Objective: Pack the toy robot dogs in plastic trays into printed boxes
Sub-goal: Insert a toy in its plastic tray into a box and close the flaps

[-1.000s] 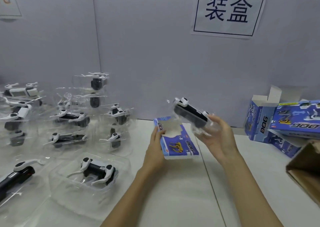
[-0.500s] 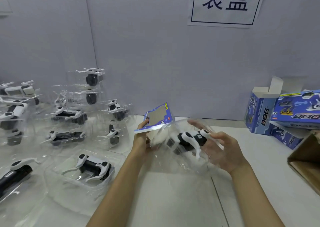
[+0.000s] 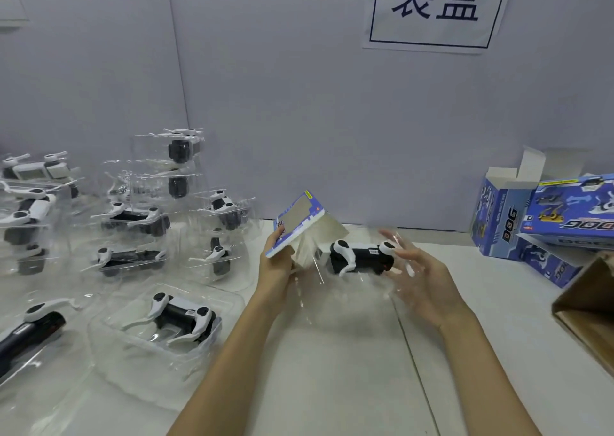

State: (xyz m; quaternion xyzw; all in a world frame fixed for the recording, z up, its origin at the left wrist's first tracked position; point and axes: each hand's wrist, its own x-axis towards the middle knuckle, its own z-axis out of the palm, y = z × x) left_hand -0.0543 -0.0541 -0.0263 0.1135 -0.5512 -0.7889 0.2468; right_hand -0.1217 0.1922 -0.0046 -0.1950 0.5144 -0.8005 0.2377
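Your left hand (image 3: 278,263) is gripping the blue printed box (image 3: 296,222), holding it tilted with its open end facing your right hand (image 3: 421,278). Your right hand, fingers curled loosely, is cradling the clear plastic tray (image 3: 352,283) with the toy robot dog (image 3: 360,257), its end meeting the box mouth between your hands.

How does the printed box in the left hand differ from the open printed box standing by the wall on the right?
The held box is tilted in the left hand, its open end toward the trayed toy dog; the standing box rests upright on the table, flaps raised, untouched. Both are blue printed cartons, open.
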